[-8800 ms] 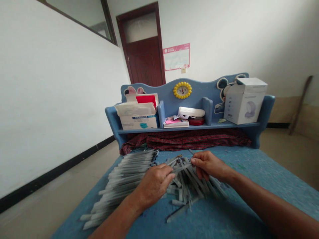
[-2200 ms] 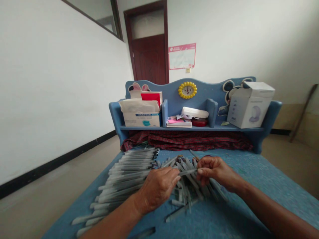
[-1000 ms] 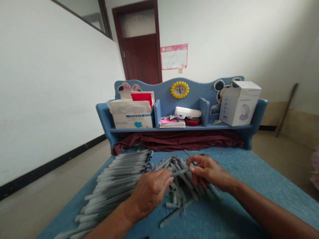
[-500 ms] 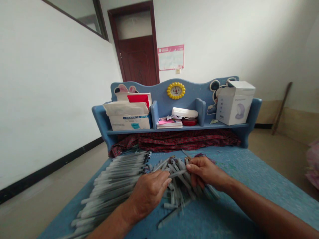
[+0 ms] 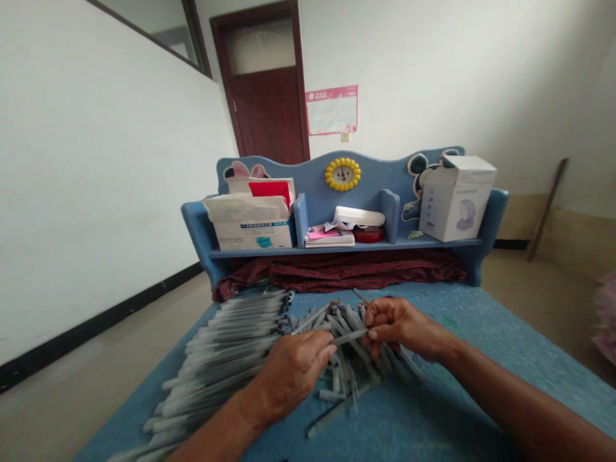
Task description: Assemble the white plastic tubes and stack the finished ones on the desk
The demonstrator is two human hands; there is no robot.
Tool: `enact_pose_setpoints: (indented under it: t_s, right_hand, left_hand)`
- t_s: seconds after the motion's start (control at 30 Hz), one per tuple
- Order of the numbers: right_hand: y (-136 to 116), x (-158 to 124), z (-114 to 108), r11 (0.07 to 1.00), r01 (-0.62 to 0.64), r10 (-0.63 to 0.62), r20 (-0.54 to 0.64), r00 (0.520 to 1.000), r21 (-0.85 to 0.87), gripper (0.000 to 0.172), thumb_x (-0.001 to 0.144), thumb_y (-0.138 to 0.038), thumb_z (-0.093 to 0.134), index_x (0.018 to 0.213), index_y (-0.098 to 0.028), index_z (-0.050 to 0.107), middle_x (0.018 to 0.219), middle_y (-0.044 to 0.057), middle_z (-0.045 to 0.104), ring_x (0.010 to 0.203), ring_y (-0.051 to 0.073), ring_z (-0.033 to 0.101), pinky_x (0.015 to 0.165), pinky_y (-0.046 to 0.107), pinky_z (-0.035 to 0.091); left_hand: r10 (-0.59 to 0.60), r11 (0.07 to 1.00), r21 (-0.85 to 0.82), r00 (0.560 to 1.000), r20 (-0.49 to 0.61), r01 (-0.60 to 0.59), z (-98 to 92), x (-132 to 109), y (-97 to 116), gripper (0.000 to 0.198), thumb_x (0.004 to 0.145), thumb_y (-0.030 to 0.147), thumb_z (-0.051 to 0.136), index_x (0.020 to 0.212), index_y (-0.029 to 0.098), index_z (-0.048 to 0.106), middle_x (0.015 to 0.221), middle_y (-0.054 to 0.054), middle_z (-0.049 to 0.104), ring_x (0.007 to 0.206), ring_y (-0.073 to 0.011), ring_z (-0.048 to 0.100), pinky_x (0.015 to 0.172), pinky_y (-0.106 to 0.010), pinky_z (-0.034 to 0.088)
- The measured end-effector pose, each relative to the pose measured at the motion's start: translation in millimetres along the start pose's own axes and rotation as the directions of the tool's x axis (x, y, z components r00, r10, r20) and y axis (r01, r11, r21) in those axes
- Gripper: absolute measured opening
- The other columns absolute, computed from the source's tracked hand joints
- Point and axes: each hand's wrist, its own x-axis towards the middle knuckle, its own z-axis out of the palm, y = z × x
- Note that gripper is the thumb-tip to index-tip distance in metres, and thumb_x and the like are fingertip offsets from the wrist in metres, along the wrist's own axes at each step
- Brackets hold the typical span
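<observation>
A slim translucent pen [image 5: 350, 336] spans the gap between my two hands, above a loose pile. My left hand [image 5: 296, 362] is closed on its left end, fingers pressed together. At the right end my right hand [image 5: 402, 327] pinches it between thumb and fingers. Below and behind them lies the jumbled pile of pale translucent pen parts [image 5: 339, 378], partly hidden by my hands. To the left, pens [image 5: 216, 353] with clear barrels and dark tips lie side by side in a long row; my left forearm covers some of it.
The blue desk [image 5: 462, 398] has a raised shelf [image 5: 409, 244] at its back. On the shelf stand a mask box [image 5: 255, 236], stacked papers [image 5: 330, 242] and a white carton [image 5: 455, 202]. Checked red cloth [image 5: 327, 273] is bunched beneath it.
My right hand has shifted slightly, with its fingers curled more around the pen's end. My left hand keeps its hold. The view has moved a little.
</observation>
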Motion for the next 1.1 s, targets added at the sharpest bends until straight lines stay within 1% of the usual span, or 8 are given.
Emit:
enact_pose_setpoints:
  t_s: [0.13, 0.23, 0.33, 0.6, 0.77, 0.93, 1.03, 1.1]
  right_hand:
    - [-1.7, -0.8, 3.2, 0.998, 0.002, -0.003, -0.013, 1.000, -0.061, 0.030, 0.070, -0.038, 0.067, 0.084, -0.016, 0.050, 0.068, 0.001, 0.068, 0.048, 0.011, 0.062, 0.034, 0.015, 0.027]
    - [-0.4, 0.0, 6.7, 0.992, -0.038, 0.036, -0.025, 0.999, -0.123, 0.036, 0.076, -0.051, 0.057, 0.072, -0.016, 0.048, 0.057, 0.001, 0.065, 0.037, 0.009, 0.055, 0.032, 0.016, 0.025]
    - [0.8, 0.8, 8.4, 0.988, -0.074, 0.069, -0.036, 0.997, -0.137, 0.041, 0.074, -0.055, 0.057, 0.065, -0.017, 0.045, 0.051, 0.001, 0.063, 0.033, 0.009, 0.054, 0.032, 0.016, 0.025]
    - [-6.3, -1.3, -0.5, 0.997, 0.047, -0.054, -0.135, 0.989, -0.054, 0.030, 0.069, -0.041, 0.066, 0.073, -0.017, 0.049, 0.064, 0.002, 0.067, 0.048, 0.013, 0.063, 0.034, 0.016, 0.030]
    - [-4.3, -0.2, 3.7, 0.994, 0.018, -0.031, -0.121, 0.992, -0.105, 0.017, 0.072, -0.030, 0.062, 0.080, -0.017, 0.056, 0.064, 0.000, 0.067, 0.047, 0.011, 0.061, 0.036, 0.017, 0.033]
    - [-2.2, 0.0, 10.5, 0.980, 0.021, -0.053, -0.161, 0.986, -0.198, 0.008, 0.070, -0.023, 0.059, 0.071, -0.016, 0.061, 0.058, -0.002, 0.064, 0.042, 0.010, 0.058, 0.037, 0.018, 0.034]
    - [-4.9, -0.4, 3.8, 0.983, 0.035, -0.076, -0.228, 0.971, -0.179, 0.010, 0.068, -0.025, 0.060, 0.068, -0.016, 0.060, 0.057, 0.000, 0.064, 0.041, 0.010, 0.057, 0.037, 0.019, 0.034]
    - [-7.7, -0.6, -7.1, 0.985, 0.054, -0.106, -0.326, 0.939, -0.166, 0.013, 0.068, -0.028, 0.061, 0.069, -0.016, 0.058, 0.056, 0.000, 0.064, 0.040, 0.010, 0.055, 0.036, 0.019, 0.033]
  left_hand:
    - [-0.014, 1.000, -0.014, 1.000, 0.000, 0.014, -0.6, 0.1, 0.5, 0.021, 0.091, 0.023, 0.040, 0.089, 0.019, 0.060, 0.074, -0.001, 0.066, 0.068, -0.0132, 0.063, 0.065, -0.020, 0.048]
    - [-0.020, 0.999, -0.026, 1.000, -0.002, 0.020, -1.0, 0.4, 1.4, 0.021, 0.091, 0.024, 0.040, 0.088, 0.020, 0.060, 0.074, -0.001, 0.066, 0.069, -0.0132, 0.063, 0.065, -0.020, 0.048]
    - [-0.037, 0.998, -0.040, 0.999, 0.013, 0.037, -1.6, 0.8, 2.5, 0.022, 0.091, 0.024, 0.039, 0.087, 0.020, 0.061, 0.074, -0.002, 0.066, 0.069, -0.0133, 0.063, 0.065, -0.021, 0.047]
    - [-0.164, 0.979, -0.102, 0.980, 0.110, 0.176, -7.4, 3.5, 3.5, 0.026, 0.090, 0.023, 0.038, 0.079, 0.019, 0.061, 0.064, 0.001, 0.062, 0.062, -0.0123, 0.060, 0.057, -0.019, 0.043]
    - [-0.138, 0.984, -0.103, 0.987, 0.086, 0.146, -5.3, 3.0, 2.5, 0.024, 0.090, 0.023, 0.039, 0.085, 0.019, 0.062, 0.070, -0.001, 0.065, 0.066, -0.0136, 0.062, 0.060, -0.021, 0.044]
    - [-0.120, 0.987, -0.098, 0.991, 0.059, 0.125, -4.3, 2.2, 2.6, 0.024, 0.090, 0.024, 0.040, 0.084, 0.020, 0.063, 0.068, 0.000, 0.065, 0.064, -0.0130, 0.061, 0.059, -0.020, 0.044]
    - [-0.151, 0.983, -0.091, 0.985, 0.078, 0.157, -7.6, 3.4, -0.2, 0.024, 0.089, 0.024, 0.040, 0.085, 0.019, 0.063, 0.070, -0.001, 0.065, 0.066, -0.0132, 0.061, 0.062, -0.020, 0.044]
    - [-0.197, 0.976, -0.073, 0.976, 0.093, 0.204, -11.0, 4.6, -4.9, 0.024, 0.089, 0.025, 0.040, 0.084, 0.019, 0.063, 0.072, -0.002, 0.066, 0.069, -0.0136, 0.062, 0.064, -0.020, 0.044]
